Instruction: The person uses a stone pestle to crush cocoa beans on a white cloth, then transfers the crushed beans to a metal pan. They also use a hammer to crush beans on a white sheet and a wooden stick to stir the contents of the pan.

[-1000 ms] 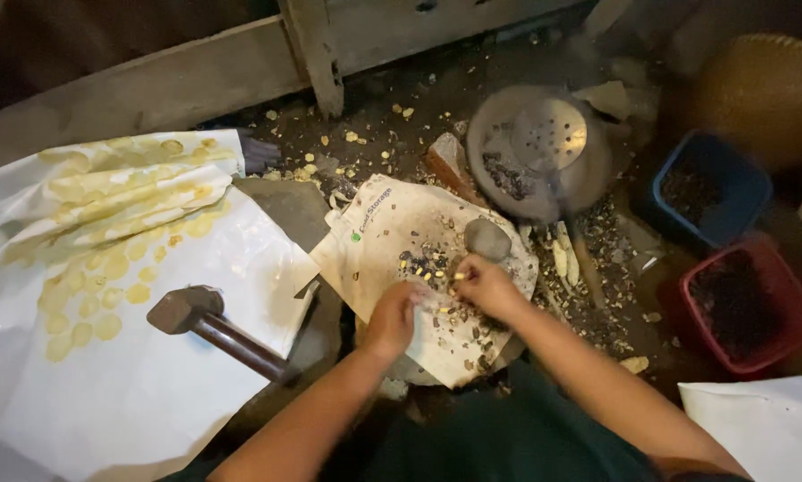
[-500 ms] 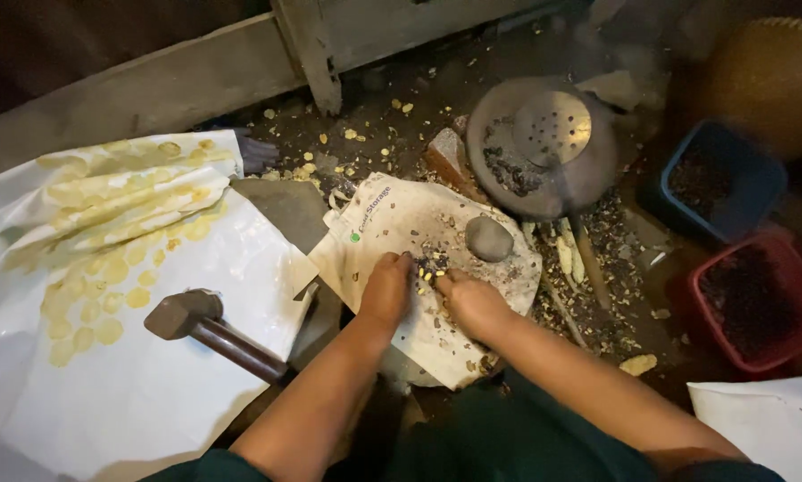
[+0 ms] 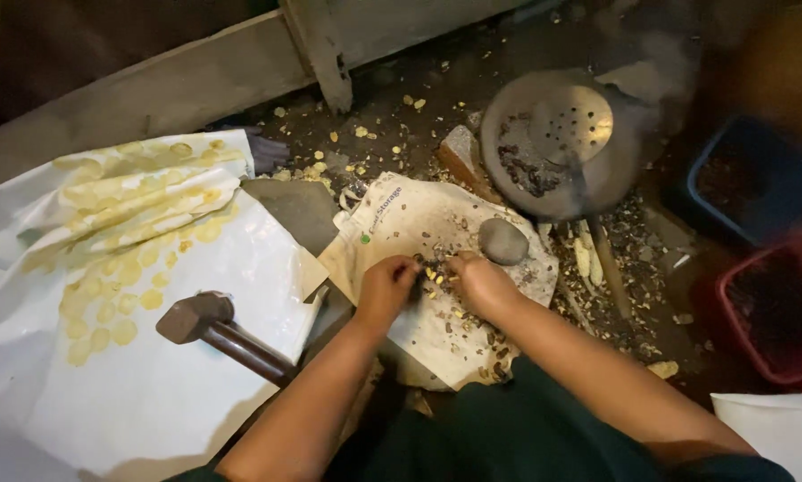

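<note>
My left hand point(image 3: 385, 291) and my right hand point(image 3: 479, 283) rest close together on a cream cloth sack point(image 3: 401, 219) spread on the ground. Between their fingertips lies a small heap of broken shells and yellow kernel bits point(image 3: 436, 275). Both hands have curled fingers picking among the bits; whether either pinches a piece is hidden. A smooth grey stone point(image 3: 502, 241) sits on the sack just right of my right hand.
A hammer point(image 3: 206, 323) lies on a white plastic sheet point(image 3: 142, 393) with yellow flattened pieces point(image 3: 106, 312). A round metal perforated pan point(image 3: 561, 143) sits behind the sack. A blue tub point(image 3: 749, 178) and a red tub point(image 3: 776, 308) stand right. A wooden beam point(image 3: 151, 80) runs behind.
Both hands have shifted up the sack toward its middle and come closer together over the heap of bits. The view has swung slightly; hammer and stone stay put.
</note>
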